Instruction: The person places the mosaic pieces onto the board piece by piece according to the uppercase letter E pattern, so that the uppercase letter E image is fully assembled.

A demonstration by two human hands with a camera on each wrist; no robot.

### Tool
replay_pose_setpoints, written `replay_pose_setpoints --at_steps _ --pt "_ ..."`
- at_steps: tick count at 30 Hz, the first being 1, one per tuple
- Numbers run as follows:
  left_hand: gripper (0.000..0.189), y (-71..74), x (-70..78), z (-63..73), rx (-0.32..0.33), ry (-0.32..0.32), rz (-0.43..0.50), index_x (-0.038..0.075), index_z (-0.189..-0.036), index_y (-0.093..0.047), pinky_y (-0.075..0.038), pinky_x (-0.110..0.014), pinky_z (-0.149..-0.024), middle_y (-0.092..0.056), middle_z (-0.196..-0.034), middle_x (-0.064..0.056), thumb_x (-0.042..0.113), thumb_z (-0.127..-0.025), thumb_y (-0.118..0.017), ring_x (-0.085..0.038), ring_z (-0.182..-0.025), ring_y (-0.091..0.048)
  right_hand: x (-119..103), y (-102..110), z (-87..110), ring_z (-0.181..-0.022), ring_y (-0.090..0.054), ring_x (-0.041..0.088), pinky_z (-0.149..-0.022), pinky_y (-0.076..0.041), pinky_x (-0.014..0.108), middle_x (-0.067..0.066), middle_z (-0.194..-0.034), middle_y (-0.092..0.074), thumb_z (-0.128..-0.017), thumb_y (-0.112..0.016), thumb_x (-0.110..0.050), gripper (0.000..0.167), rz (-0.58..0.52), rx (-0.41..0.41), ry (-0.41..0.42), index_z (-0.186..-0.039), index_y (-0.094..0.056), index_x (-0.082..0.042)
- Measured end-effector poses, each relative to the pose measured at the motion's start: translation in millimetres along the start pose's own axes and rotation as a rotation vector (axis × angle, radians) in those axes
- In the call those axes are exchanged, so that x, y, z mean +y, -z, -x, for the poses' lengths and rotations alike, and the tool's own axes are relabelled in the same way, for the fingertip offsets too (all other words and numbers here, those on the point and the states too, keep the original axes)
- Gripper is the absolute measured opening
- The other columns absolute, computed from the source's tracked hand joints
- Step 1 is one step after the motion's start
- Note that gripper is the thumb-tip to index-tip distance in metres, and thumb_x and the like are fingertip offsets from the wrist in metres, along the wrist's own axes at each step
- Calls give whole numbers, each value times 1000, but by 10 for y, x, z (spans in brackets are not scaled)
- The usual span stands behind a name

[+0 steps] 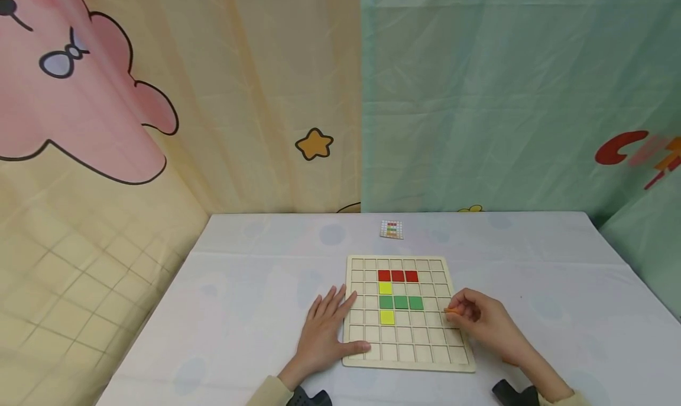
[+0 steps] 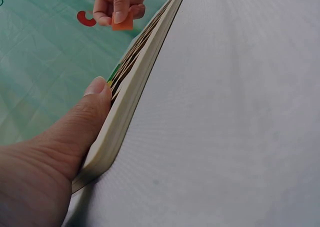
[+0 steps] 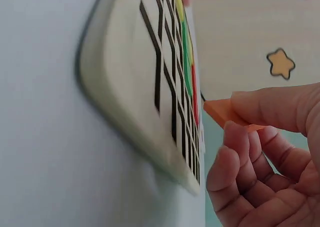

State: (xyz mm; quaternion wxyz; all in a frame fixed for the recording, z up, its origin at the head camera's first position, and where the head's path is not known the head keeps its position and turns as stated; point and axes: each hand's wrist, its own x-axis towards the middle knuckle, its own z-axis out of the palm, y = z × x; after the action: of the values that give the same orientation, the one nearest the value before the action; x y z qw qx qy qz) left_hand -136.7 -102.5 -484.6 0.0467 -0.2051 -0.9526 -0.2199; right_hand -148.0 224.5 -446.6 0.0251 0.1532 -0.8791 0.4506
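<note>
A pale wooden grid board (image 1: 420, 353) lies on the table. In it sit a row of red square tiles (image 1: 397, 276), a row of green tiles (image 1: 401, 302) and two yellow tiles (image 1: 387, 317). My left hand (image 1: 328, 332) rests on the board's left edge, fingers spread and straight, with the thumb along the near left corner. Over the board's right side, my right hand (image 1: 481, 317) pinches an orange square tile (image 3: 222, 112) between thumb and fingers. The right wrist view shows this tile held above the board's surface, tilted.
Beyond the board lies a small pattern card (image 1: 391, 230) with a printed coloured grid. A white cloth covers the table (image 1: 255, 258). Curtains (image 1: 479, 98) hang behind its far edge.
</note>
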Motion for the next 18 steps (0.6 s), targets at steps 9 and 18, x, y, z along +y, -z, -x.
replay_pose_setpoints --at_steps 9,18 --pt "95 4 -17 4 8 -2 -5 13 -147 -37 -12 -48 -112 -27 -154 -8 71 -75 -59 -28 -141 -17 -272 -464 -80 -63 -54 8 -55 -48 23 -6 -74 -57 -85 -73 -27 18 -90 -273 51 -87 -60 -15" --pt "96 -8 -22 -7 -16 19 -3 17 -148 -35 -8 -45 -113 -25 -154 -6 72 -74 -60 -26 -142 -14 -425 -760 -201 -60 -50 5 -51 -45 23 -11 -71 -55 -86 -71 -24 10 -8 -298 108 -85 -63 -19"
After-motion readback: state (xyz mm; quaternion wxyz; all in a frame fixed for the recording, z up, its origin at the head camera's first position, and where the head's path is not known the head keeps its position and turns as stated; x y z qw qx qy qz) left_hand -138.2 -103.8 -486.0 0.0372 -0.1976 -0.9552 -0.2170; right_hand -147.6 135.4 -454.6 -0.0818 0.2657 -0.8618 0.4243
